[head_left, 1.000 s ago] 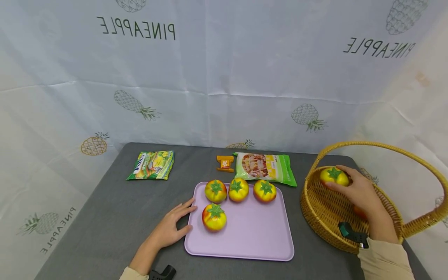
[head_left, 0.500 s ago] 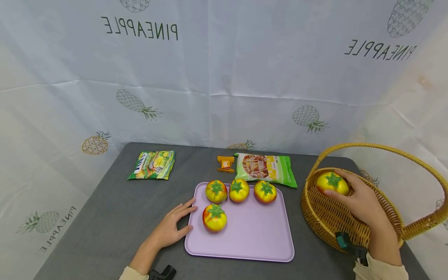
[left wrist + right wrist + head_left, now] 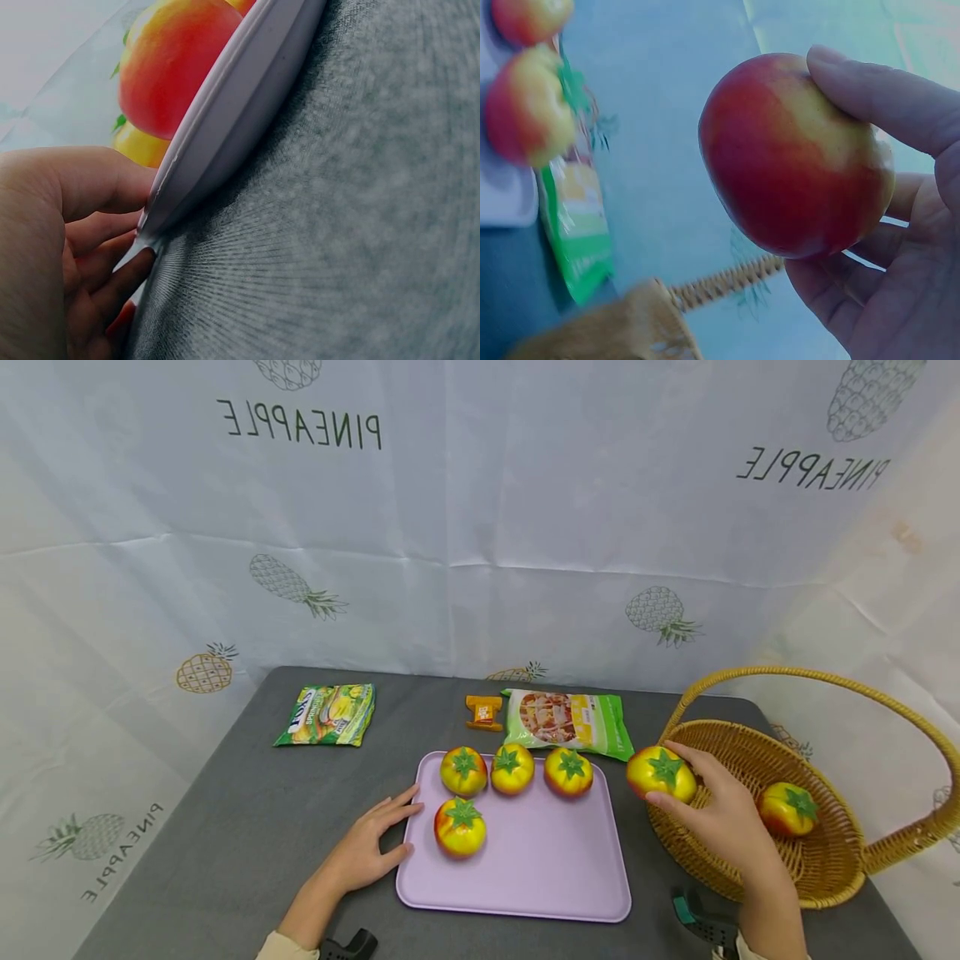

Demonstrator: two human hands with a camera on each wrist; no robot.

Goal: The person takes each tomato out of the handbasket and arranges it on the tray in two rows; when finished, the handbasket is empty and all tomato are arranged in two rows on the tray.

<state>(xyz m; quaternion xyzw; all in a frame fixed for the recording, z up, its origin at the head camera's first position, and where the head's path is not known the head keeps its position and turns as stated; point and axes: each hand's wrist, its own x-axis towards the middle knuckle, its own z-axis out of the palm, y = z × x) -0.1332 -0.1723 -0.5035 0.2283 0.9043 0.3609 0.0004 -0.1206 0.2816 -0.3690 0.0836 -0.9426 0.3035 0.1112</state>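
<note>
My right hand [image 3: 723, 814] holds a yellow-red persimmon [image 3: 660, 774] with a green star-shaped top, thumb and fingers around its sides. It is over the near-left rim of a wicker basket [image 3: 675, 843]. In the right wrist view the persimmon's smooth red underside [image 3: 787, 172] faces the camera. Another persimmon [image 3: 789, 810] lies inside the basket. My left hand [image 3: 367, 843] rests at the left rim of a lilac tray [image 3: 540, 868], fingers spread; the left wrist view shows the thumb [image 3: 105, 180] against the rim. Several persimmons sit on the tray, three along its back edge and one at left.
Behind the tray lie a green-and-white food packet [image 3: 566, 720] and a small orange wrapped snack [image 3: 483, 712]. A green Fox's packet [image 3: 327, 714] is at the back left. The basket's tall handle [image 3: 810, 672] arches at the right. A pineapple-print curtain [image 3: 480, 527] hangs behind the table.
My right hand has carried the persimmon leftward from inside the basket to its near-left rim, uncovering the other persimmon inside. My left hand and the tray stay in place.
</note>
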